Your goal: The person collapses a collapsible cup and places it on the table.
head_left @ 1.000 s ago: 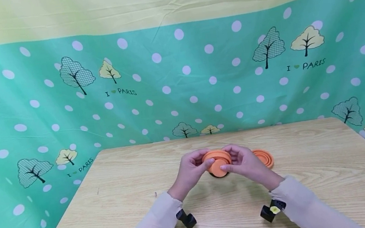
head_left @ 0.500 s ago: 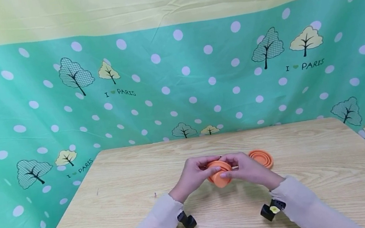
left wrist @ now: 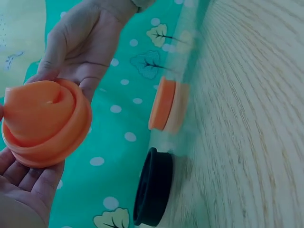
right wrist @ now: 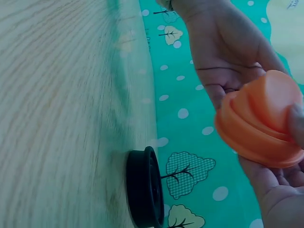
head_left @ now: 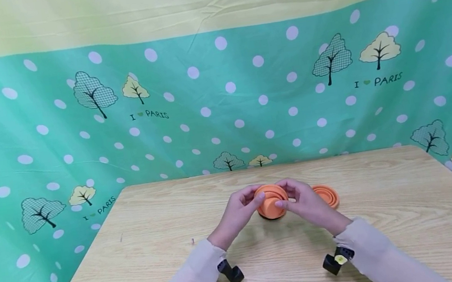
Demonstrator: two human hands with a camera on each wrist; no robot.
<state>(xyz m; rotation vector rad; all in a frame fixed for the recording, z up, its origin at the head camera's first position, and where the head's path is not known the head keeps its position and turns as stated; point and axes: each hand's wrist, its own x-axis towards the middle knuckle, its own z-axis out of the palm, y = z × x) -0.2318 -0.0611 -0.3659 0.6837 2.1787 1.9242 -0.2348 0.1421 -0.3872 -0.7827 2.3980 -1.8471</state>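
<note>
Both hands hold one orange collapsible cup (head_left: 271, 208) a little above the table, with its ringed wall partly folded and slanting. My left hand (head_left: 237, 212) grips its left side, thumb on the near face and fingers around the rim. On the other side my right hand (head_left: 305, 203) does likewise, its thumb against the smooth base. In the left wrist view the cup (left wrist: 45, 121) looks lopsided, its base pushed out to one side. Below the hands a black round piece (left wrist: 154, 187) with a raised edge stands on the table, mostly hidden in the head view.
A flat orange ringed disc (head_left: 326, 196), like a folded cup, lies on the table just right of my right hand. The wooden table (head_left: 141, 278) ends at a green dotted curtain (head_left: 184, 94) behind and at the sides.
The cup dipped towards me with both hands half a second ago, and is back up and farther away now. Its folds have shifted, with the base sitting less far out. The orange disc stays put.
</note>
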